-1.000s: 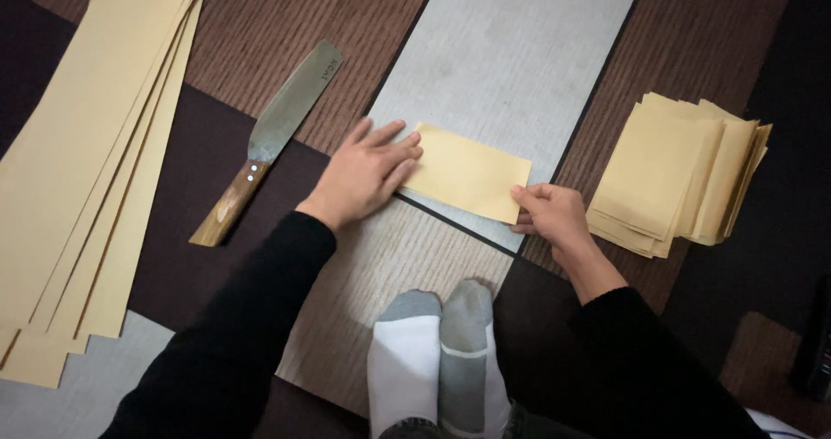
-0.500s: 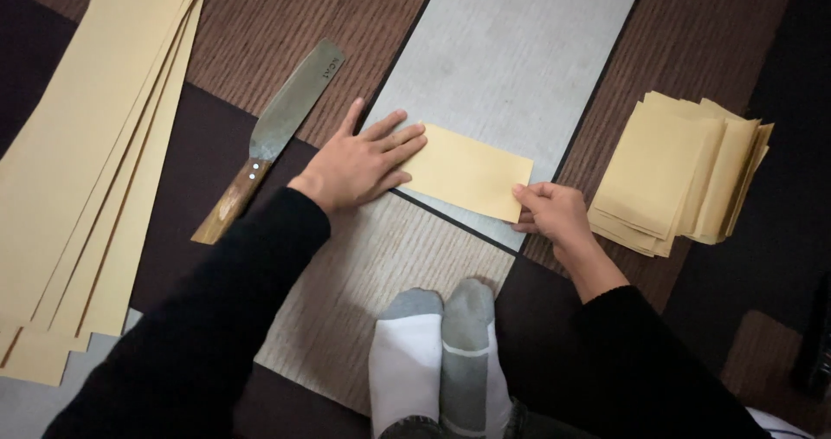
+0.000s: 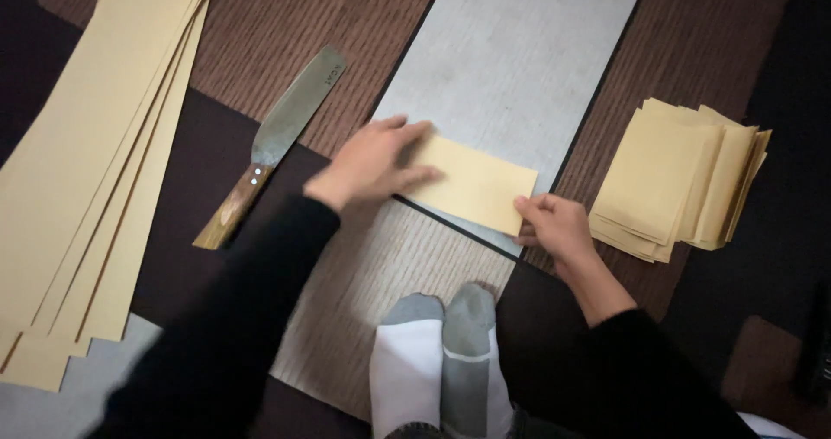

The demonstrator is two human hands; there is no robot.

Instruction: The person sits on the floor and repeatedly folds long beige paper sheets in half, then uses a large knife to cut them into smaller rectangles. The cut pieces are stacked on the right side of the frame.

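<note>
- Left hand point(image 3: 374, 164) lies flat, palm down, fingers spread over the left end of the small yellow sheet point(image 3: 480, 183), pressing it to the grey board point(image 3: 528, 67); a moment ago it sat a touch lower and further left, so it has slid up onto the paper.
- Right hand point(image 3: 554, 224) pinches the sheet's right-hand lower corner between thumb and fingers, much where it was a second ago.
- Sheet itself lies across the near end of the board, slightly tilted, and has barely shifted; to my eye the firmer press means it is being flattened or creased in place.
- Just left of the left hand, the broad knife point(image 3: 273, 145) with a wooden handle rests untouched on the wood-grain mat.
- Right of the right hand sits a stack of folded yellow sheets point(image 3: 675, 179), unchanged.
- Far left, long yellow strips point(image 3: 86, 162) fan out.
- Nearest the camera, two socked feet point(image 3: 441, 361) rest on the mat.
</note>
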